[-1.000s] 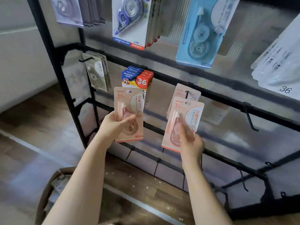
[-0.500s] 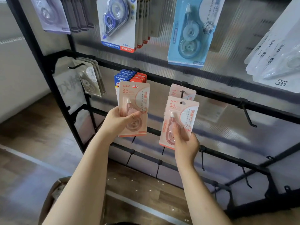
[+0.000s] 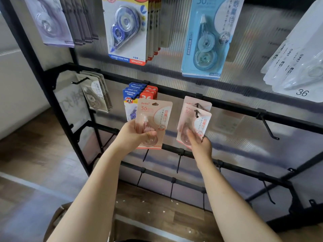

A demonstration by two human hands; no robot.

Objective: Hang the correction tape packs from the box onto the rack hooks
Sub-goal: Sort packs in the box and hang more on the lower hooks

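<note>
My right hand (image 3: 199, 145) pinches a pink correction tape pack (image 3: 194, 127) by its lower end, just right of the frame's centre. Its long axis stands nearly upright, and its hang hole sits on the tip of the black hook (image 3: 197, 112) directly above my grip; another pink pack (image 3: 191, 102) hangs behind it. My left hand (image 3: 134, 135) grips a second pink pack (image 3: 153, 119) a little to the left, upright, off any hook. The right is nearer, so I judge it pushes back first.

Pink pack (image 3: 153, 123): "36"; blue-red pack (image 3: 127, 32): "CORRECTION TAPE SMOOTH".
</note>
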